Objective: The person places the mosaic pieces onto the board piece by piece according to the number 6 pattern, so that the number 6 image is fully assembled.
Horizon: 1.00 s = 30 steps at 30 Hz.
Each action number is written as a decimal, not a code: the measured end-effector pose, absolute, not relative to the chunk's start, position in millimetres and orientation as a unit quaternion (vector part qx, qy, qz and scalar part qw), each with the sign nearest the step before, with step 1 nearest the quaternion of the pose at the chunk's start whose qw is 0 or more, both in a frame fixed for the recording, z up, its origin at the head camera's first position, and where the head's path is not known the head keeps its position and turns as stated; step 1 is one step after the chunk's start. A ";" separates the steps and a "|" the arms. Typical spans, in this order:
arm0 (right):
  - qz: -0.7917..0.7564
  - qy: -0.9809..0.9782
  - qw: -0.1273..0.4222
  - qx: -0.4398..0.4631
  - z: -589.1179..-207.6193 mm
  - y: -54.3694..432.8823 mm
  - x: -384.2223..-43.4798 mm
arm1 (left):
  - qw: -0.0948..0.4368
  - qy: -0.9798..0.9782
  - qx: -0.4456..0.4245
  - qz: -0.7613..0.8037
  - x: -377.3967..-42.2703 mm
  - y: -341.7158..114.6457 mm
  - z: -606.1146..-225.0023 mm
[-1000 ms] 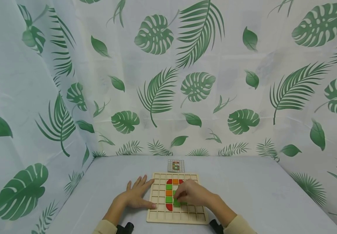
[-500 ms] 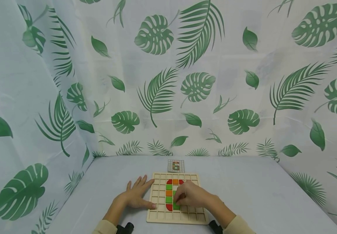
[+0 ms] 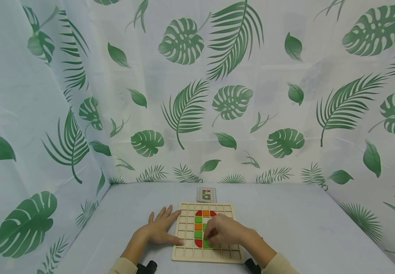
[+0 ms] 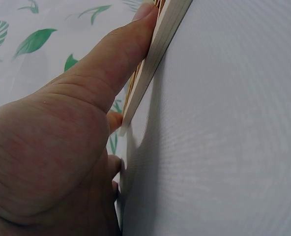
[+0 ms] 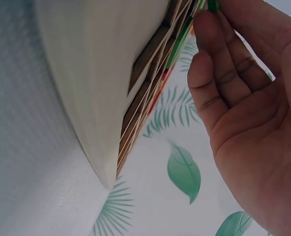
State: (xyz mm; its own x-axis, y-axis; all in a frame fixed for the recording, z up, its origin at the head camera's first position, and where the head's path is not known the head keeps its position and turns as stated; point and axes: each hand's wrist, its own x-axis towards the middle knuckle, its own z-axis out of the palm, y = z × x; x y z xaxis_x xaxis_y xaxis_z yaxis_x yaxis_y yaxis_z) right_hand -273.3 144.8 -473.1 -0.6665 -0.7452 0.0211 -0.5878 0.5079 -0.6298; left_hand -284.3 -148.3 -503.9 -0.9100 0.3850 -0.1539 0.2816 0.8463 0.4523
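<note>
A pale wooden grid board [image 3: 225,255] lies on the table, with red, orange and green tiles set in some of its cells. My left hand [image 3: 161,228] is spread at the board's left side; its thumb rests on the left edge and the index finger touches farther up. Over the middle of the board, my right hand [image 3: 226,230] has curled fingers. In the right wrist view its fingertips pinch a small green tile [image 5: 213,5], mostly hidden. A green tile [image 3: 207,244] shows just below those fingertips, beside a red rounded tile [image 3: 198,243]. The hand covers the cells to the right.
A small card [image 3: 206,194] with a coloured G-shaped grid pattern lies just beyond the board. White table surface [image 3: 279,213] extends to both sides. A leaf-printed curtain [image 3: 190,160] stands behind and at the sides.
My right fingertips have shifted slightly at the lower green tile, which looked tilted one second ago and now sits flatter in its cell. The left hand stays in place.
</note>
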 end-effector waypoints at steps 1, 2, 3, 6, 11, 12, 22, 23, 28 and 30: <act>-0.307 0.861 0.130 -0.385 -473.6 144.8 -273.2 | 0.120 0.953 0.176 0.214 -283.8 -148.2 -503.0; -0.305 0.862 0.132 -0.382 -474.0 144.8 -273.1 | 0.119 0.954 0.177 0.212 -283.4 -148.1 -502.6; -0.303 0.864 0.134 -0.380 -474.4 144.9 -273.0 | 0.119 0.954 0.178 0.211 -283.1 -148.2 -502.3; -0.297 0.866 0.138 -0.378 -475.1 145.1 -272.9 | 0.121 0.953 0.179 0.211 -282.5 -148.6 -501.4; -0.293 0.866 0.138 -0.380 -475.3 145.3 -272.5 | 0.123 0.952 0.180 0.214 -281.9 -148.9 -500.5; -0.293 0.866 0.139 -0.380 -475.4 145.4 -272.5 | 0.123 0.952 0.180 0.214 -281.9 -149.0 -500.5; -0.284 0.867 0.142 -0.383 -475.1 145.7 -272.7 | 0.121 0.952 0.180 0.215 -280.6 -148.7 -498.1; -0.283 0.868 0.141 -0.384 -474.4 146.0 -272.7 | 0.122 0.952 0.179 0.215 -280.9 -148.7 -498.2; -0.276 0.877 0.118 -0.374 -469.7 151.6 -274.5 | 0.121 0.953 0.181 0.213 -281.8 -148.6 -498.6; -0.278 0.879 0.105 -0.372 -468.2 155.7 -276.4 | 0.121 0.953 0.179 0.212 -281.8 -148.4 -499.1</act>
State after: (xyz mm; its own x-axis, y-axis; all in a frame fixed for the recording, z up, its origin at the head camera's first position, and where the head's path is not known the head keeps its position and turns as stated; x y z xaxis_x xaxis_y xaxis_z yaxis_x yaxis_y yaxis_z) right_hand -276.4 155.7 -468.2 -0.7016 -0.7122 0.0229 -0.5956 0.5685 -0.5675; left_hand -281.8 -148.4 -499.1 -0.9066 0.3931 -0.1535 0.2906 0.8454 0.4482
